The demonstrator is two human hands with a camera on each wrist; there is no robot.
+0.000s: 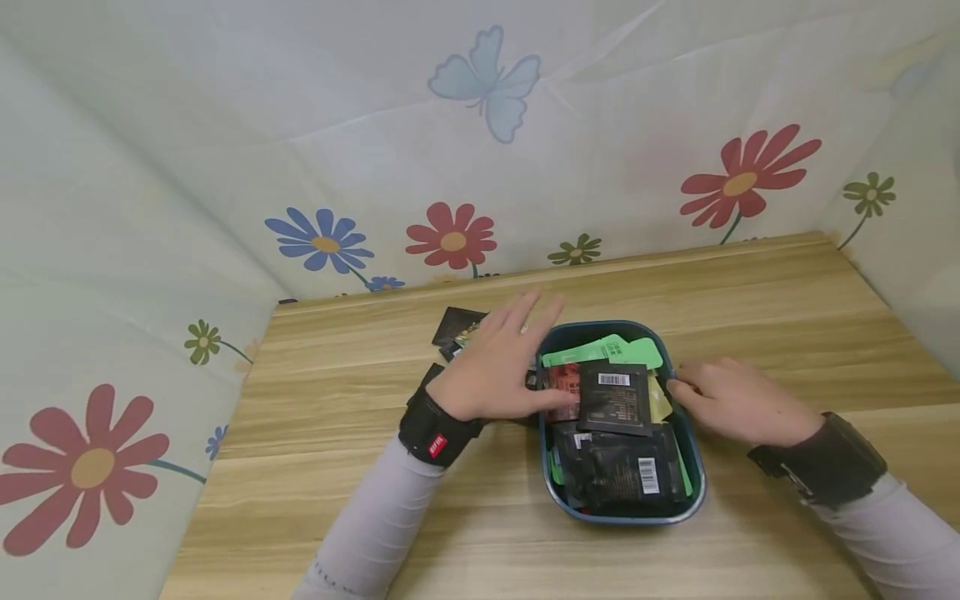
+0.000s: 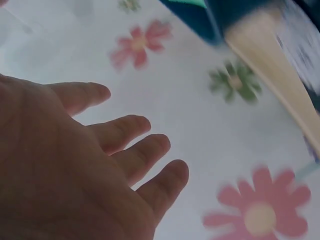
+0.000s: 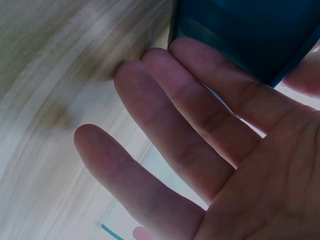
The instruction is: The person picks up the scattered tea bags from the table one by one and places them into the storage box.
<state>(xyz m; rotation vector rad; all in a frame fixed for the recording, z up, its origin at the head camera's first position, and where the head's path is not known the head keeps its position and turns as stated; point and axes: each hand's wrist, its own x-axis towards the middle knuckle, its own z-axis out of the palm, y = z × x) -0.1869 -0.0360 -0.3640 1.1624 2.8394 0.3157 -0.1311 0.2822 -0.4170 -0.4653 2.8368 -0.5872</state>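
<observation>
A dark blue rounded container (image 1: 698,492) stands on the table, filled with small sachets. A black sachet (image 1: 613,408) with a barcode lies on top, beside a red sachet (image 1: 564,383) and above more black ones (image 1: 611,479). Green packets (image 1: 637,353) lean at its far end, with a yellow one (image 1: 659,404) at the right side. My left hand (image 1: 487,367) is spread at the left side, its thumb reaching over the rim to the red sachet. At the right wall my right hand (image 1: 738,400) rests with extended fingers (image 3: 165,125), the index fingertip right at the wall.
Several dark sachets (image 1: 453,327) lie on the wooden table (image 1: 315,467) behind and under my left hand. A white curtain (image 1: 360,100) with printed flowers and a butterfly hangs along the table's back and sides.
</observation>
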